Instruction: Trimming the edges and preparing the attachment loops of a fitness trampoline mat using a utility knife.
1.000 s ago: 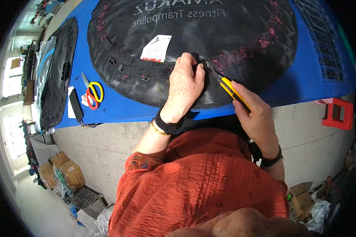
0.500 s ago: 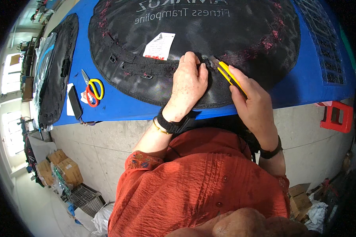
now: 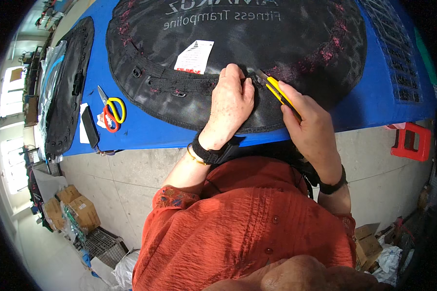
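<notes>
A round black trampoline mat [image 3: 277, 109] lies on the blue table, with pink thread tufts [image 3: 329, 51] along a ring inside its edge. My left hand [image 3: 232, 99] presses on the mat's near part, its fingers closed on the black webbing strap [image 3: 182, 85] there. In my right hand [image 3: 311, 121] is a yellow utility knife [image 3: 281, 92], gripped along its handle. The knife's dark blade points up and left, at the strap just right of my left fingertips. Whether the blade touches the strap I cannot tell. A white paper label [image 3: 194, 57] lies on the mat.
Scissors [image 3: 114, 114] with red and yellow handles lie left of the mat, beside a black strip [image 3: 89, 126]. Another black mat [image 3: 65, 104] is at the table's left end. A red stool [image 3: 411, 141] stands to the right, cardboard boxes [image 3: 82, 211] at lower left.
The view has shifted slightly, so the mat and table sit a little further left. Both hands keep nearly the same place, with the knife blade still beside my left fingertips.
</notes>
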`<state>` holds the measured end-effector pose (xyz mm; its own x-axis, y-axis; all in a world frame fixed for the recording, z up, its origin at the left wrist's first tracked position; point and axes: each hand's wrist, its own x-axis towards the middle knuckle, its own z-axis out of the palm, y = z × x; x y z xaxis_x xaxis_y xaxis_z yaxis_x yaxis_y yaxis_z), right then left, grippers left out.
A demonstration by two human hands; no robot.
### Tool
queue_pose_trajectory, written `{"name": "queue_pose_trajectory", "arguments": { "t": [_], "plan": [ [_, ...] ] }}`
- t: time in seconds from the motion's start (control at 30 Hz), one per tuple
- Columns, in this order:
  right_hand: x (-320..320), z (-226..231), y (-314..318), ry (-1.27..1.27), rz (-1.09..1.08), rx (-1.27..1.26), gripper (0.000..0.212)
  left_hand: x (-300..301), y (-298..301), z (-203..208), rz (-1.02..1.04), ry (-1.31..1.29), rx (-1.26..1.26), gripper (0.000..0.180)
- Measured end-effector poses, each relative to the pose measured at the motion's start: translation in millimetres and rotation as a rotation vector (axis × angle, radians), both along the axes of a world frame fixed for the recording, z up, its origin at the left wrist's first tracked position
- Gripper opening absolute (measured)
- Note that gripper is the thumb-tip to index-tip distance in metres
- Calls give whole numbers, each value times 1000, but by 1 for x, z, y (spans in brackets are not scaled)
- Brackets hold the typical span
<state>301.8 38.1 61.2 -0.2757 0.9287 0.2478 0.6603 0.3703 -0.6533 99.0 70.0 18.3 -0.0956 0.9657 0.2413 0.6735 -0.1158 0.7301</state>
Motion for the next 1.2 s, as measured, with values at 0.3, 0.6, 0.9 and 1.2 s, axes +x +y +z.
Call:
{"name": "queue_pose_trajectory", "arguments": {
  "t": [0.3, 0.6, 0.9, 1.2],
  "plan": [
    [10, 14, -14, -59, 24, -104, 48, 0, -1, -1, 13, -9, -2, 20],
    [11, 14, -25, -134, -14, -105, 50, 2, -1, 9, 1, -13, -42, 27],
    [18, 5, -21, -25, 3, -22, 49, -1, -2, 3, -19, 74, -40, 28],
    [3, 10, -10, -35, -16, 1, 49, 4, -3, 14, -25, 62, -125, 18]
  ]
}}
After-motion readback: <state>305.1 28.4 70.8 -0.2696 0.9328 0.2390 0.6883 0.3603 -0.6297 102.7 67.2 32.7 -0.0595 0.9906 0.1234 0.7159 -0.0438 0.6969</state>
